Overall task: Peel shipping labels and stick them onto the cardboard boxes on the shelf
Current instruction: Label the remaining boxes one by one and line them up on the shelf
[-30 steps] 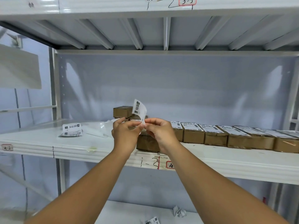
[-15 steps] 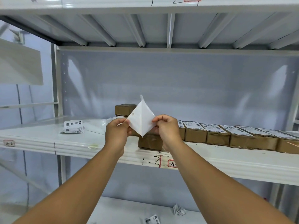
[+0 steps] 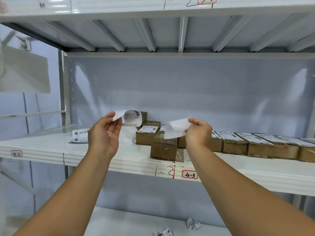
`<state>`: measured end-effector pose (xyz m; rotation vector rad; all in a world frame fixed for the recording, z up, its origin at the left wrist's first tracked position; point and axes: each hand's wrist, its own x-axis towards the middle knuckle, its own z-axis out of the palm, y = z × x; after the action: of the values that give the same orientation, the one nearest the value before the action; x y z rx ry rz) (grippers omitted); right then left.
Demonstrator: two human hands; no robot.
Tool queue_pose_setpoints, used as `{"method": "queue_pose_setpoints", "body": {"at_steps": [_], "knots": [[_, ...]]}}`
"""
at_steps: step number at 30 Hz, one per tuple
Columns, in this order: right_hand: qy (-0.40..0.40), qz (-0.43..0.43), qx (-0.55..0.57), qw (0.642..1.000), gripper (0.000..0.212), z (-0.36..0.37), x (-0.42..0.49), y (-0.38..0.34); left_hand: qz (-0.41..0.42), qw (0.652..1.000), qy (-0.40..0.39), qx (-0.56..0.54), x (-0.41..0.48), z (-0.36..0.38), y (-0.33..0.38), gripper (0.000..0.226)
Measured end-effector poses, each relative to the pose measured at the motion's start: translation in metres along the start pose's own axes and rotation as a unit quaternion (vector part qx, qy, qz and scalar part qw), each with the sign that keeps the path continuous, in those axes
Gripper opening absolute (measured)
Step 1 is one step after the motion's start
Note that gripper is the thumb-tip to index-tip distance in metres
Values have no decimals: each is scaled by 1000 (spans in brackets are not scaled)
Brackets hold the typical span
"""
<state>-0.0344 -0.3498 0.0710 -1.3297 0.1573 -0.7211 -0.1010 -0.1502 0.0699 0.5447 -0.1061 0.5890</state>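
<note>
Peeling looks done: your left hand (image 3: 104, 135) pinches the label (image 3: 132, 117), your right hand (image 3: 198, 132) pinches the blank backing (image 3: 176, 129), and next, I judge, the label goes onto the bare box (image 3: 163, 148) just below, between them.

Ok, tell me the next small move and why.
Probably bring the label pinched in the left hand down onto the bare-topped box nearest the front edge of the shelf. The label hangs free of the blank backing sheet in the right hand, and that box shows no label, while the row to its right does.
</note>
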Motion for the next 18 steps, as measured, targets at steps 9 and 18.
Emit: {"method": "queue_pose_setpoints", "body": {"at_steps": [9,18], "knots": [[-147,-14,-1,989,34,19,-28,-4,82,955,-108,265,-10,3,-5,51],[-325,21,43,944,34,34,-52,-13,270,640,-260,671,-15,-14,-20,97]]}}
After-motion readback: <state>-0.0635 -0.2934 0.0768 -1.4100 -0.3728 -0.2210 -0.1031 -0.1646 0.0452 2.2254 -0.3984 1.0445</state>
